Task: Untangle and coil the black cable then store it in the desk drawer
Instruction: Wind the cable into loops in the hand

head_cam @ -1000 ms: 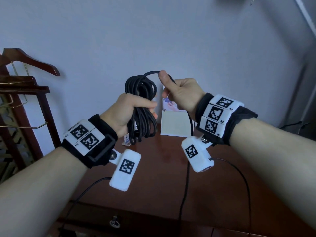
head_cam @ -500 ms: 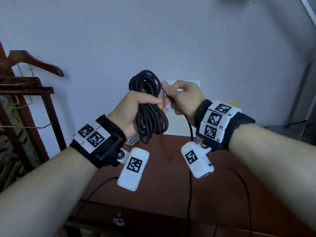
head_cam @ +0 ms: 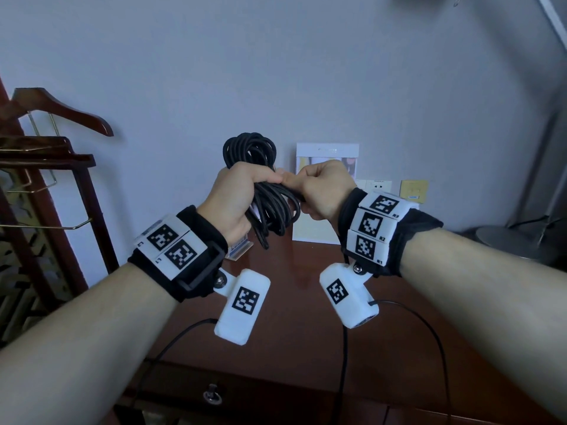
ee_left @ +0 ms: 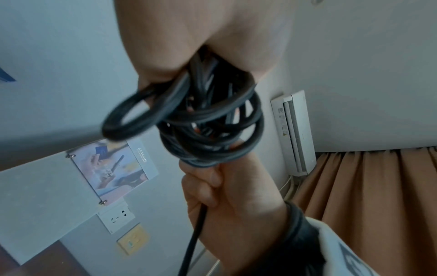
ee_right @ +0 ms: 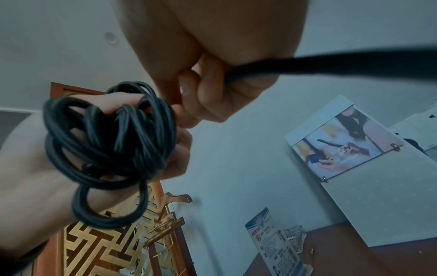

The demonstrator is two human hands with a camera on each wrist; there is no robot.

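A black cable [head_cam: 264,191] is gathered into a bundle of several loops, held upright above the desk. My left hand [head_cam: 242,191] grips the bundle round its middle, loops sticking out above and below the fist. My right hand [head_cam: 319,188] is fisted right beside it and pinches the cable's free strand [ee_right: 307,65] against the bundle. That strand runs down from the right fist [ee_left: 194,240] toward the desk. In the right wrist view the coil [ee_right: 111,142] fills my left palm. The desk drawer [head_cam: 276,397] with a metal ring pull [head_cam: 212,397] sits shut at the desk's front edge.
The brown wooden desk [head_cam: 291,326] stands against a pale wall. A white picture board [head_cam: 325,191] leans at the back, a small printed card [head_cam: 241,248] beside it. A wooden valet stand with a hanger [head_cam: 55,154] is at the left. Thin camera wires [head_cam: 429,332] cross the desk.
My right hand came down from above the bundle to its middle, beside the left fist, bringing the strand with it. Both hands sank slightly lower in the picture.
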